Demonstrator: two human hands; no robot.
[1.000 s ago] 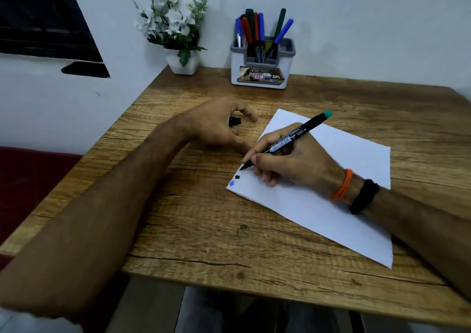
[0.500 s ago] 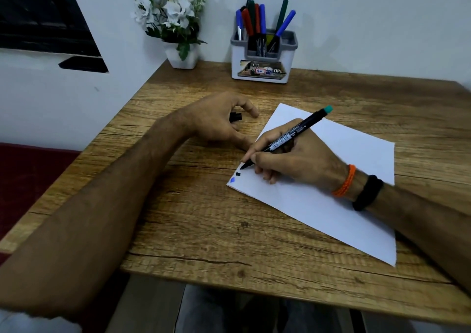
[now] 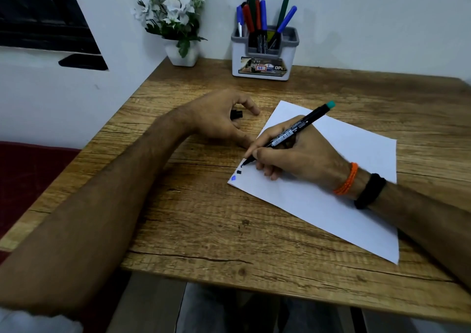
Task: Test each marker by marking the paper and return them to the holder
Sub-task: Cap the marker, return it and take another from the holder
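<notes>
Item: wooden table [image 3: 204, 230], set into a corner of white wall.

Paper [image 3: 331, 200]: one white sheet, lying flat and at an angle on the right half of the table. Its near-left corner carries a blue mark [image 3: 233, 178] and, just above it, a black mark [image 3: 239, 172].

Marker [image 3: 288, 135]: black barrel with a white barcode label and a teal end cap, uncapped at the writing end. It leans with the teal end up and away, and the tip touches the paper just above the black mark (a fresh dark stroke sits under the tip).

Right hand [image 3: 293, 157]: rests on the paper, fingers curled round the marker, thumb and forefinger pinching it low near the tip. The wrist wears an orange thread band [image 3: 348, 178] and a black band [image 3: 370, 191].

Left hand [image 3: 219, 118]: rests on the bare table just left of the paper, fingers loosely curled around a small black cap [image 3: 236, 114], of which only a part shows between thumb and forefinger. One fingertip lies close by the right hand's forefinger; whether they touch cannot be told.

Holder [image 3: 265, 52]: grey and white plastic, at the back edge of the table against the wall, with a printed label on its front. It holds upright markers with blue, red and green caps (some lean to the right).

Flower pot [image 3: 182, 53]: white, with white flowers and green leaves, in the back-left corner, beside the holder but apart from it.
</notes>
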